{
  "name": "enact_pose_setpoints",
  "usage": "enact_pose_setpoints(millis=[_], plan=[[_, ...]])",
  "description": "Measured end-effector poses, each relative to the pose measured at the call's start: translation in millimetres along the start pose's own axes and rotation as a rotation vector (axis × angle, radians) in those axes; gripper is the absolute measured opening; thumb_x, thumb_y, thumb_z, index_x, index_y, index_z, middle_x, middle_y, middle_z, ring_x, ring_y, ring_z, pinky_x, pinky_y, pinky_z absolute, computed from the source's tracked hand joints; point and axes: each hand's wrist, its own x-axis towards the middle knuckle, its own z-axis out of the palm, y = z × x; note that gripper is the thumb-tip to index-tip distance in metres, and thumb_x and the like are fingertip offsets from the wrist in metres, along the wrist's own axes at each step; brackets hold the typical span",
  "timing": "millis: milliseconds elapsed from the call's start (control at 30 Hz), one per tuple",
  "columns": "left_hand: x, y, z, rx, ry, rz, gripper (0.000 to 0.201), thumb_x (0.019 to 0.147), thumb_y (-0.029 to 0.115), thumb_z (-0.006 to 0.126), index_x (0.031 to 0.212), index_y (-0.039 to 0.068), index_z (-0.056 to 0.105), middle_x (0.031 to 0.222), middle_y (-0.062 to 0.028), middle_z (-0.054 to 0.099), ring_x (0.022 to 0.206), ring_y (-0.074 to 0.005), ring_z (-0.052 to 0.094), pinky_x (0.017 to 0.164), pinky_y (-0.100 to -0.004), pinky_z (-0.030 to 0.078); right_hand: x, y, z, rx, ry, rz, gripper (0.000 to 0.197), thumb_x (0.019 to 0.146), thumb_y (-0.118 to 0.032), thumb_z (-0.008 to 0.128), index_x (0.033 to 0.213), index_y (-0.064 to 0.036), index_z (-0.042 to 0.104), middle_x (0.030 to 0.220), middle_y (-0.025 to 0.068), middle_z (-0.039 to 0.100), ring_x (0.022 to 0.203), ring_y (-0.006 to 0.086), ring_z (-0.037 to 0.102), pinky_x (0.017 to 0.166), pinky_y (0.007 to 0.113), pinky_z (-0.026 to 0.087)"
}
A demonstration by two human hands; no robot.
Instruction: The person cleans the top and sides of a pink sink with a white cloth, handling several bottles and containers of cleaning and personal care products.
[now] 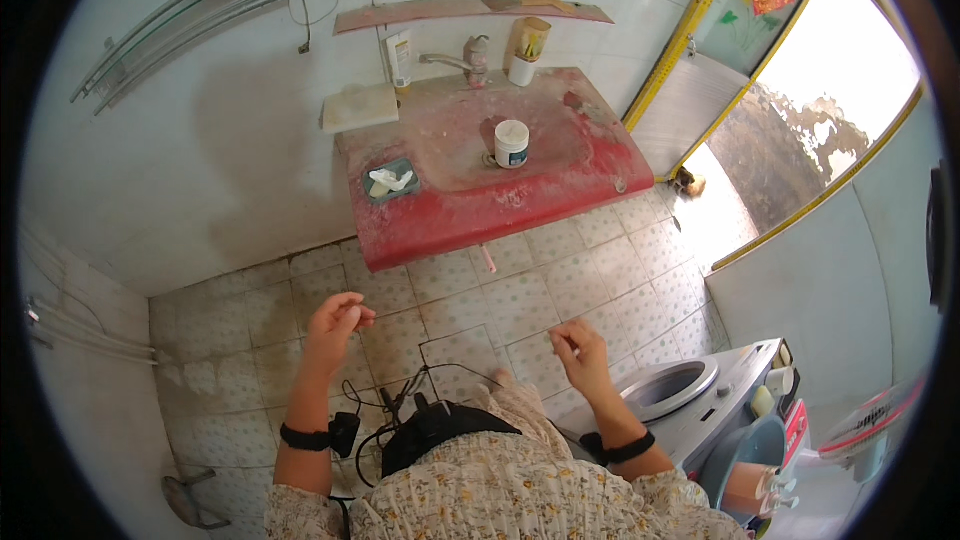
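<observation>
My left hand (338, 325) hangs over the tiled floor, before the left front corner of the red washbasin (470, 202). Its fingers are loosely bent and a little apart, and no object shows in them. My right hand (582, 355) is in the air between the basin and the washing machine (735, 380), fingers curled in, with nothing visible in them. Neither hand touches anything. A white lidded jar (511, 143) stands in the basin's bowl. At the left of the basin top, a dark soap dish (377, 187) carries a crumpled white piece.
Behind the bowl are a tap (455, 62), a white tube (399, 60) and a cup (523, 68). A blue basin (735, 460) and a pink pump bottle (752, 488) stand at lower right. An open doorway (790, 130) lies to the right. Cables (385, 405) hang at my waist.
</observation>
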Motion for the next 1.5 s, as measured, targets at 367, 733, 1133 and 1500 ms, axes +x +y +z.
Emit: enact_pose_setpoints(millis=[367, 733, 1133, 1500], plan=[[44, 7, -18, 0.109, 0.399, -0.122, 0.022, 0.090, 0.015, 0.050, 0.105, 0.000, 0.053, 0.087, -0.0090, 0.061, 0.080, -0.0177, 0.059, 0.075, -0.0306, 0.047, 314, 109, 24, -0.051, -0.016, -0.134, 0.014, 0.078, -0.009, 0.062, 0.089, 0.0002, 0.060, 0.090, 0.0107, 0.054, 0.079, 0.0200, 0.057, 0.065, 0.028, 0.047], [53, 7, 15, 0.155, 0.572, -0.192, 0.020, 0.088, 0.010, 0.051, 0.104, -0.002, 0.053, 0.086, -0.0094, 0.062, 0.082, -0.0180, 0.060, 0.075, -0.0313, 0.048, 501, 140, 89, -0.752, -0.481, 0.092, 0.091, 0.063, -0.035, 0.076, 0.138, -0.0270, 0.025, 0.146, 0.0123, 0.015, 0.127, 0.0442, 0.022, 0.093, 0.057, 0.033], [74, 6, 26, 0.094, 0.575, -0.186, 0.023, 0.089, 0.010, 0.052, 0.108, -0.003, 0.051, 0.090, -0.0107, 0.062, 0.085, -0.0175, 0.059, 0.076, -0.0303, 0.048, 494, 175, 92, -0.845, -0.532, -0.088, 0.078, 0.058, -0.026, 0.077, 0.125, -0.0141, 0.041, 0.132, 0.0131, 0.034, 0.119, 0.0382, 0.034, 0.091, 0.048, 0.040], [142, 93, 12, 0.754, 0.257, 0.148, 0.069, 0.072, 0.021, 0.072, 0.128, 0.003, 0.036, 0.120, -0.0153, 0.050, 0.109, -0.0277, 0.050, 0.091, -0.0382, 0.041, 414, -56, 60, -0.305, -0.344, -0.792, 0.077, 0.055, -0.020, 0.075, 0.123, -0.0042, 0.042, 0.124, 0.0188, 0.043, 0.111, 0.0378, 0.043, 0.094, 0.045, 0.037]])
